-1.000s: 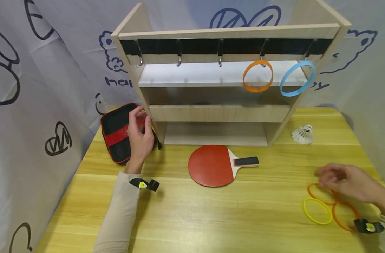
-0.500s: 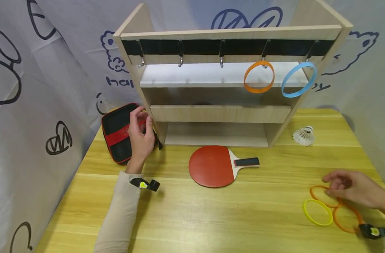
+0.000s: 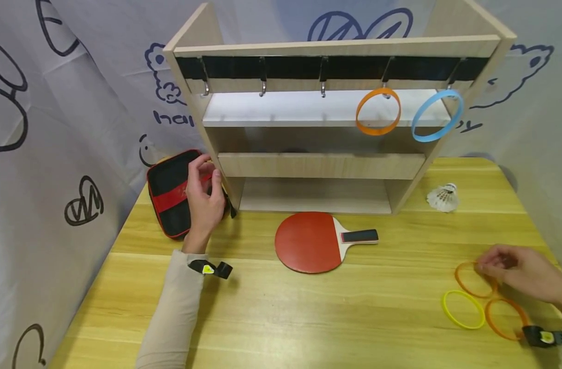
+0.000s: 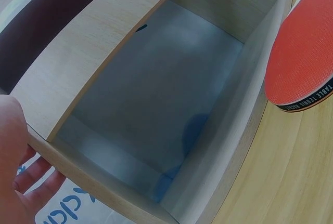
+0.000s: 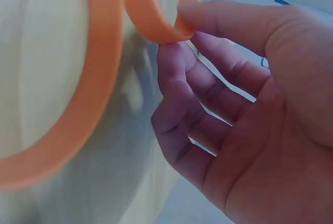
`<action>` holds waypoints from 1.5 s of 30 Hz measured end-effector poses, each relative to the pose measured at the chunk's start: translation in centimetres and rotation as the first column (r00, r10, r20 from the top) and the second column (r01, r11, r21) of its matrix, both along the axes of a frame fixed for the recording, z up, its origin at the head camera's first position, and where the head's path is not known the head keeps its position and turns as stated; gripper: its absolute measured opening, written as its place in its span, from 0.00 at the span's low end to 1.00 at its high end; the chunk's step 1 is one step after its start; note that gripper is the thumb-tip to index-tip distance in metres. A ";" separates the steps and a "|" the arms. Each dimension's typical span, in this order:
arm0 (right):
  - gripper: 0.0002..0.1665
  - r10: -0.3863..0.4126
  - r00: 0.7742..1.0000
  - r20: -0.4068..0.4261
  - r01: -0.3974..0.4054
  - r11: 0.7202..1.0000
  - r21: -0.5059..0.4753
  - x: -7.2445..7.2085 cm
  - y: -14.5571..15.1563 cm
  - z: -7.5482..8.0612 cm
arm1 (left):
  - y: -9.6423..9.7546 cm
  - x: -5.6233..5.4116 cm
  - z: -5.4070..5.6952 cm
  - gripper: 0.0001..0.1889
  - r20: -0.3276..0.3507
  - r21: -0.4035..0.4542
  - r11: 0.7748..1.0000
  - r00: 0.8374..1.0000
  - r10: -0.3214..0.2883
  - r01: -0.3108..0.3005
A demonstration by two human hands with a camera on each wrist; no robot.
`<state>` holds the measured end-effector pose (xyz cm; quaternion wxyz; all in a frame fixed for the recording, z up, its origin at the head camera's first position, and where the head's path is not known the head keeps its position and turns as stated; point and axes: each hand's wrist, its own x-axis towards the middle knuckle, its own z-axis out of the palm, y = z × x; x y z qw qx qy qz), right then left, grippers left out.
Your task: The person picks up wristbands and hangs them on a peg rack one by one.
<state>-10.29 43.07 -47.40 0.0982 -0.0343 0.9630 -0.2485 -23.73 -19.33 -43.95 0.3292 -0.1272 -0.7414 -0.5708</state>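
Note:
My right hand point(image 3: 523, 269) pinches the edge of an orange ring point(image 3: 475, 295) between thumb and fingers, at the table's right. In the right wrist view the held ring point(image 5: 151, 18) shows at the fingertips, with another orange ring point(image 5: 106, 78) beside it. A yellow ring point(image 3: 463, 326) and the second orange ring point(image 3: 504, 335) lie just below the hand. At the left, my left hand point(image 3: 206, 202) holds the side edge of the wooden shelf point(image 3: 322, 166), its fingers along the outer side in the left wrist view.
An orange ring point(image 3: 378, 131) and a blue ring point(image 3: 430, 137) hang from the shelf's hooks. A red table tennis paddle point(image 3: 308, 243) lies before the shelf. A black-and-red case point(image 3: 170, 189) is at left, a shuttlecock point(image 3: 442, 198) at right.
My right hand has moved slightly right and down, then pinched the upper orange ring, whose near edge now lifts a little. The left hand has stayed at the shelf.

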 end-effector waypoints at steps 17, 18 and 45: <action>0.04 0.037 0.980 -0.195 -0.065 0.988 -0.137 -1.1 -4.5 2.9 | 0.1 0.1 0.0 0.19 0.005 -0.005 1.000 1.000 0.006 -0.006; 0.04 0.039 0.980 -0.193 -0.069 0.987 -0.148 -1.2 -4.8 3.1 | 0.1 0.1 0.0 0.19 0.004 -0.004 1.000 1.000 0.005 -0.005; 0.14 0.113 0.907 -0.406 -0.276 0.887 -0.371 -3.5 -15.3 9.8 | 0.0 0.0 0.0 0.18 0.007 0.001 1.000 1.000 0.005 -0.005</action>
